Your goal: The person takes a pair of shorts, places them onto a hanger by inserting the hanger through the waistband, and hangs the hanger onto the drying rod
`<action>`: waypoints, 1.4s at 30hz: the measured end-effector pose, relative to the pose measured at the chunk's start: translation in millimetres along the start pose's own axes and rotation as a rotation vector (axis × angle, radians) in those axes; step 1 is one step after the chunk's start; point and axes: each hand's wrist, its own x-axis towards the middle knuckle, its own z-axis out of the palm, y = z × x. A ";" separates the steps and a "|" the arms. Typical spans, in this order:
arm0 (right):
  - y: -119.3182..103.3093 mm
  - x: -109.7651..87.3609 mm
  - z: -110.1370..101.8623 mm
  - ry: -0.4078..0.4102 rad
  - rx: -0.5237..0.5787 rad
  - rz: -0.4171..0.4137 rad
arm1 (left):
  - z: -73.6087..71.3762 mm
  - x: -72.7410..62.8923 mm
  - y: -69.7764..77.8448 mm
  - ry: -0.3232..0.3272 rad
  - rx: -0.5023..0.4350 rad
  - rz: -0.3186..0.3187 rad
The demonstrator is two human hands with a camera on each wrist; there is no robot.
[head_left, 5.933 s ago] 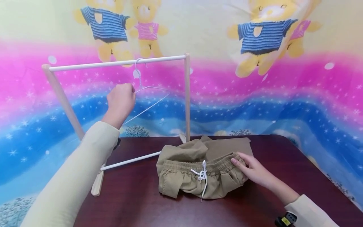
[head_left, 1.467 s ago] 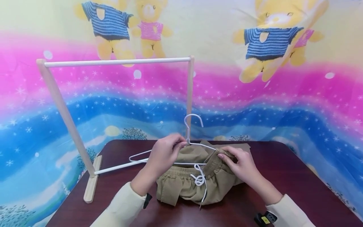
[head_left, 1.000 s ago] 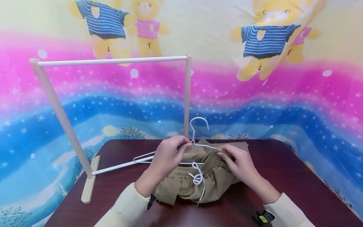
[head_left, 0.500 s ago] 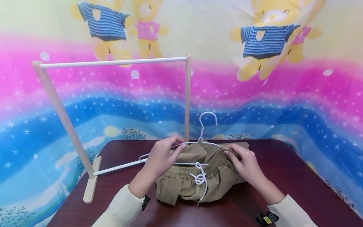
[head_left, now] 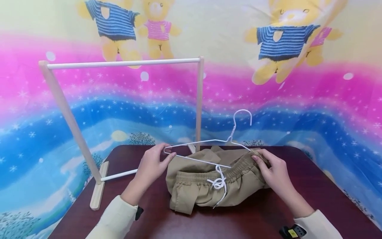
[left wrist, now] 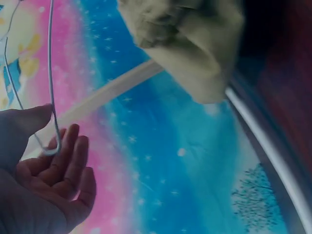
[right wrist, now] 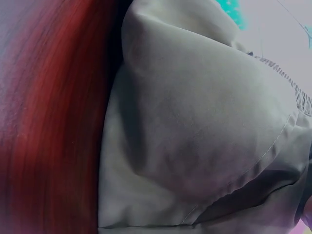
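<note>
A pair of khaki pants (head_left: 206, 197) with an elastic waistband and a white drawstring (head_left: 220, 183) lies bunched on the table. My left hand (head_left: 150, 166) pinches the left end of a white wire clothes hanger (head_left: 232, 132), whose hook points up. In the left wrist view, thumb and fingers meet around the rounded end of the hanger (left wrist: 50, 63). My right hand (head_left: 274, 169) grips the waistband's right side, and the hanger's right end disappears inside it there. The right wrist view is mostly filled by the pants' cloth (right wrist: 204, 107).
A wooden rack with a white top rail (head_left: 125, 63) stands at the back left of the dark red table (head_left: 238, 222). Its white lower bar (head_left: 119, 175) runs behind the left hand. A curtain printed with bears (head_left: 286, 43) hangs behind the table.
The hanger came off the rack's rail and its right end went into the waistband. My left hand slid from near the hook to the hanger's left end; the hook moved right.
</note>
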 end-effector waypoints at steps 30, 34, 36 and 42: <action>10.0 -9.9 11.7 -0.020 0.009 0.089 | 53.1 -26.5 -6.2 -0.446 0.097 0.050; 11.9 -8.6 11.2 -0.017 0.014 0.082 | 47.8 -25.7 -7.2 -0.395 0.085 0.053; 13.0 -7.8 10.4 -0.013 0.020 0.074 | 44.0 -24.0 -7.5 -0.346 0.069 0.048; 13.0 -6.7 7.7 -0.022 0.035 0.086 | 33.9 -18.8 -10.7 -0.123 0.022 0.053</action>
